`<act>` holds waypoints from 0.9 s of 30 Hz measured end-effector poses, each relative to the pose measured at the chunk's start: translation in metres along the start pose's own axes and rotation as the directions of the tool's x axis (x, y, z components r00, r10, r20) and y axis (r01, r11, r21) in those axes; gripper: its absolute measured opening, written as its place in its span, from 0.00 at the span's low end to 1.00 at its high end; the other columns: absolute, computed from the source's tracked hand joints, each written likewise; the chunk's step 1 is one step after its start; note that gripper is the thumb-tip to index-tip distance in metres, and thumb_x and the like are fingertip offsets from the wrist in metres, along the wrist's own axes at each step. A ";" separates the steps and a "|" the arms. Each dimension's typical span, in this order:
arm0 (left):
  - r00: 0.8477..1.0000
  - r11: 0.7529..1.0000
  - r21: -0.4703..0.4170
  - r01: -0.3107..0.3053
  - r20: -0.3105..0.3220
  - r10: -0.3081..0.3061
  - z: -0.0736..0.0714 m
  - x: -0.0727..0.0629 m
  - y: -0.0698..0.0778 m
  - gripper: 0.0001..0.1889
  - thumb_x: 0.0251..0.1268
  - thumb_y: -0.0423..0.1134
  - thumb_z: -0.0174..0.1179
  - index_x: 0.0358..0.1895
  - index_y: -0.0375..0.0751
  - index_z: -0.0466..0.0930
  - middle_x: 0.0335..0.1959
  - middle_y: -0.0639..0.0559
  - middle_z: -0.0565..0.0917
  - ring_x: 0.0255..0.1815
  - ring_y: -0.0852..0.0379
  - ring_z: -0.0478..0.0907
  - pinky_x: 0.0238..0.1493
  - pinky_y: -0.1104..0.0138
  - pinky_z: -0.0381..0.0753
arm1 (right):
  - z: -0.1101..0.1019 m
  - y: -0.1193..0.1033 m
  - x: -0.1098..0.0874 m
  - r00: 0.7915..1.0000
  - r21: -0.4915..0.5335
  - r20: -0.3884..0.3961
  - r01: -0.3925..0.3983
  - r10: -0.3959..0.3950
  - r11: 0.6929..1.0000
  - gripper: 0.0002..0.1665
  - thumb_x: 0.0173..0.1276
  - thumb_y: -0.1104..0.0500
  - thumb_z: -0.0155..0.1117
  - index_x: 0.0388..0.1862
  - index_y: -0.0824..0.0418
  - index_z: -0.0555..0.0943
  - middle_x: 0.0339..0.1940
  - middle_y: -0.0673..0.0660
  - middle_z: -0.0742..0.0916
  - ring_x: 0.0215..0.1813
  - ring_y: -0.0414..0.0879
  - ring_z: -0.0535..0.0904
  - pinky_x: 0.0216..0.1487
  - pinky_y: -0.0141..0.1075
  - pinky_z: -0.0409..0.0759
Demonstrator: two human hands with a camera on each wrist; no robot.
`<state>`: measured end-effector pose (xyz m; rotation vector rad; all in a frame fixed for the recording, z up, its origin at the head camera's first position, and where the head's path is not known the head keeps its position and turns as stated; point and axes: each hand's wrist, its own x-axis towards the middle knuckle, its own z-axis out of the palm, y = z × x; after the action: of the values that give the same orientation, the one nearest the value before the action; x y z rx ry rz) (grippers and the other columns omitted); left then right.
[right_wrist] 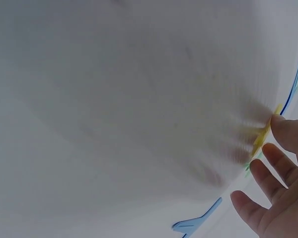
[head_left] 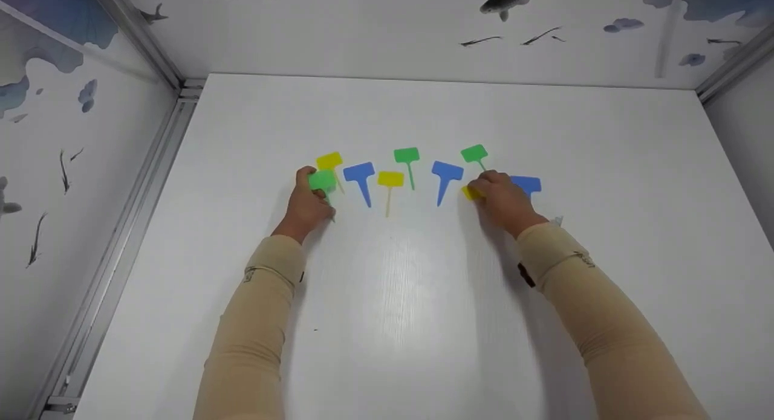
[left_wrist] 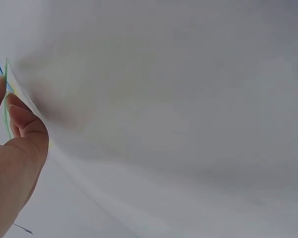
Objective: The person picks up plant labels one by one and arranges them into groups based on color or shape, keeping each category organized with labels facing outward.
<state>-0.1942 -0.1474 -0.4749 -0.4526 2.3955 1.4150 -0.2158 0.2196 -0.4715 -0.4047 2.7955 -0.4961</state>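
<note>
Several T-shaped plastic plant labels lie in a loose row on the white table. My left hand pinches a green plant label between thumb and fingers, overlapping a yellow plant label. In the left wrist view that green label is seen edge-on. On the right, my right hand touches another yellow plant label and partly covers it. The right wrist view shows the thumb on this yellow label, the other fingers spread apart. A blue plant label lies beside that hand, partly hidden.
Between the hands lie blue labels, a yellow label and a green label. Another green label sits just beyond the right hand. Fish-patterned panels border the white table.
</note>
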 end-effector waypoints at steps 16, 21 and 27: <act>0.999 0.999 0.023 0.041 0.030 -0.042 -0.022 -0.010 0.000 0.49 0.52 0.18 0.60 0.75 0.52 0.46 0.55 0.42 0.70 0.56 0.49 0.65 0.56 0.62 0.72 | 0.001 0.001 0.002 1.000 0.006 0.017 -0.001 0.001 1.000 0.21 0.75 0.68 0.48 0.64 0.60 0.74 0.66 0.62 0.71 0.70 0.61 0.61 0.70 0.53 0.62; 0.998 0.998 0.043 0.036 0.044 -0.037 -0.028 -0.014 -0.002 0.48 0.56 0.20 0.60 0.75 0.53 0.46 0.56 0.42 0.70 0.55 0.48 0.66 0.55 0.61 0.73 | 0.002 0.001 0.003 1.000 0.012 0.015 -0.001 0.001 1.000 0.20 0.76 0.66 0.47 0.64 0.59 0.74 0.66 0.62 0.70 0.70 0.60 0.61 0.70 0.53 0.61; 0.998 0.997 0.066 -0.027 0.063 0.023 -0.033 -0.021 -0.007 0.47 0.55 0.19 0.59 0.75 0.51 0.47 0.52 0.41 0.70 0.48 0.48 0.67 0.46 0.64 0.73 | 0.003 0.003 0.003 1.000 -0.001 0.007 0.016 -0.016 1.000 0.20 0.75 0.67 0.47 0.63 0.60 0.74 0.66 0.62 0.70 0.69 0.61 0.62 0.70 0.53 0.62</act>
<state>-0.1760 -0.1774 -0.4564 -0.3579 2.3983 1.3340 -0.2179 0.2205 -0.4758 -0.4284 2.7882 -0.4961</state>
